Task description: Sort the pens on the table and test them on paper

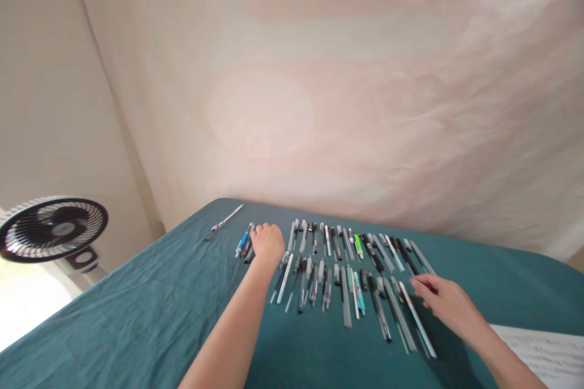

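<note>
Several pens lie in two rows (347, 267) on a teal cloth (150, 310) that covers the table. My left hand (268, 243) reaches to the far left of the back row, its fingers curled beside a blue-and-white pen (243, 240) and dark pens; what it grips, if anything, is hidden. My right hand (444, 299) hovers over the right end of the near row, fingers bent and close together, fingertips near a white pen (417, 319). One pen (224, 221) lies apart at the far left corner.
A black-and-white fan (53, 228) stands off the table at the left. A pale pink curtain (319, 85) hangs behind the table. A white sheet of paper (545, 352) lies at the near right edge.
</note>
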### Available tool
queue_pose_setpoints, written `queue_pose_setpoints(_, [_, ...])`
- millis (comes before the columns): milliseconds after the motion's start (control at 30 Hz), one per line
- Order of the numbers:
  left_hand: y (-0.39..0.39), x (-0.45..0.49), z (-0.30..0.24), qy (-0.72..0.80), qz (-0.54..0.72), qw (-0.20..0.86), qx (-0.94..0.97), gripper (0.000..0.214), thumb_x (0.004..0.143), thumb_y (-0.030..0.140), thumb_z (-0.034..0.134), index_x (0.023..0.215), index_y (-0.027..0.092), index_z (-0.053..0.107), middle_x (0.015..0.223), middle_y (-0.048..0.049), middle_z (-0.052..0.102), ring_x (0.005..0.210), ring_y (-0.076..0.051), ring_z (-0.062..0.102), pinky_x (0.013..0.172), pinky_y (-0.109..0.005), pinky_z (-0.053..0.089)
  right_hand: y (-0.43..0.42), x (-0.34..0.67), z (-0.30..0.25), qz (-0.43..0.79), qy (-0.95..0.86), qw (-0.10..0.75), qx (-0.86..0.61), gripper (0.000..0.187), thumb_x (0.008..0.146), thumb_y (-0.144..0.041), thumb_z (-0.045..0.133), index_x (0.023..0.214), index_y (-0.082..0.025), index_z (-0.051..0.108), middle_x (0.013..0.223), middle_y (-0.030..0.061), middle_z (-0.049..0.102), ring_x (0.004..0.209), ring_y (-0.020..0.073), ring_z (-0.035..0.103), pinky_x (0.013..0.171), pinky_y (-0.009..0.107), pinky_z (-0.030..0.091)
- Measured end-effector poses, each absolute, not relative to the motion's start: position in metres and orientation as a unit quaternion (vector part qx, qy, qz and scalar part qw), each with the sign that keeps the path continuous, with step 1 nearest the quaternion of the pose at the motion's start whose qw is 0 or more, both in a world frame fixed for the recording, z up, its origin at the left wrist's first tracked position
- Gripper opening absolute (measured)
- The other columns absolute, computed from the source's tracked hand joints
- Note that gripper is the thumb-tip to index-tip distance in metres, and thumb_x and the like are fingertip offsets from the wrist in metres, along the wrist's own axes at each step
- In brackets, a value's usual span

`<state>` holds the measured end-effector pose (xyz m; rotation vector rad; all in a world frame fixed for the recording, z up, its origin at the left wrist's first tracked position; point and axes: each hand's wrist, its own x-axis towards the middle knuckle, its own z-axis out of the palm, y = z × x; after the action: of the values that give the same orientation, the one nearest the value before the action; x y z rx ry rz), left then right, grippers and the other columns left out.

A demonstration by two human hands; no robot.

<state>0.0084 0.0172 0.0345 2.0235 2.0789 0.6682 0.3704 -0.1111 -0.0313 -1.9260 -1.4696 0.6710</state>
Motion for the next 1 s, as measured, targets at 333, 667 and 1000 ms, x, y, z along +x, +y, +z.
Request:
queue_pose_setpoints(333, [0.030,-0.009,0.002,0.749,0.160,-0.054,0.641,0.031,0.083,0.010,0.029,0.102,0.010,0.054,0.102,-0.0176,0.058,0.103,-0.027,0.049,0.083,-0.039,0.036,-0.115,0.361,-0.024,0.242,-0.565,0.299,-0.729,0.038,0.074,-0.048,0.041,0.086,-0.017,0.062,0.069,0.0037,0.066,0.062,0.0184,0.060,0.051,0.024,0.044])
queue_pose_setpoints(667, [0.024,-0.005,0.007,0.749,0.176,-0.015,0.638,0.031,0.084,0.009,0.028,0.104,0.006,0.051,0.106,-0.0210,0.054,0.105,-0.027,0.048,0.084,-0.037,0.036,-0.113,0.362,-0.025,0.248,-0.563,0.320,-0.721,0.036,0.071,-0.046,0.046,0.082,-0.018,0.064,0.068,0.0042,0.067,0.059,0.0188,0.060,0.054,0.026,0.045])
queue_pose_setpoints(1000, [-0.014,0.082,0.050,0.509,0.273,0.249,0.777,0.027,0.084,0.021,0.035,0.103,0.016,0.053,0.091,-0.0062,0.060,0.075,-0.014,0.060,0.069,-0.023,0.044,-0.117,0.337,0.003,0.318,-0.526,0.404,-0.677,0.037,0.073,-0.050,0.048,0.076,-0.016,0.063,0.063,0.0021,0.059,0.050,0.0131,0.051,0.043,0.022,0.038])
